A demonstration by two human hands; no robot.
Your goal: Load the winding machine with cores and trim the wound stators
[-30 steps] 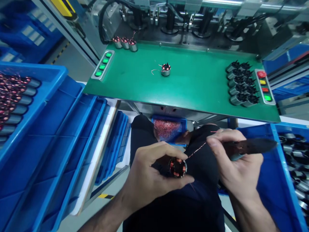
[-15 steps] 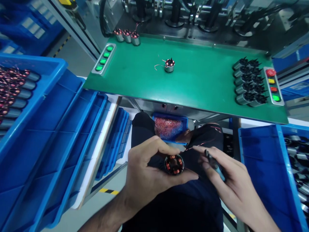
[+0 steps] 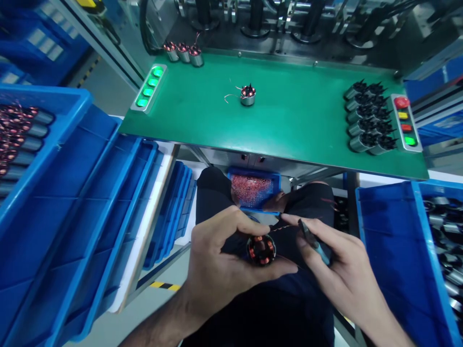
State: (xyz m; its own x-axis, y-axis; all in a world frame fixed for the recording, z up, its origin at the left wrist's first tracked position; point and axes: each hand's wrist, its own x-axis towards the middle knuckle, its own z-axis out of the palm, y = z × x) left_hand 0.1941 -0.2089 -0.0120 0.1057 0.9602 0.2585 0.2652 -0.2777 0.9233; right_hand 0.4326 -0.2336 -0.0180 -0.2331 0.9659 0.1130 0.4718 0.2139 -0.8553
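My left hand [image 3: 220, 260] is closed around a motor stator [image 3: 261, 250], its open end with copper windings facing up at me. A twisted copper wire [image 3: 282, 228] runs from the stator's far side toward my right hand [image 3: 342, 262]. That hand is closed on a small pair of cutters [image 3: 315, 245] with a blue-grey handle and dark tip. Its forefinger reaches out along the wire. Whether the cutters' jaws touch the wire I cannot tell. Both hands are above my lap.
On the green worktop [image 3: 282, 125] stand one wired stator [image 3: 248, 95], three more at back left and several dark-topped ones [image 3: 365, 142] at right. Button panels flank it. Blue bins [image 3: 83, 159] line the left; a parts bin [image 3: 419, 241] stands right. A scrap-wire bin [image 3: 253, 190] sits below.
The cutters have turned and shifted slightly left, closer to the wire. My right forefinger has moved left toward the stator. My left hand keeps its hold on the stator.
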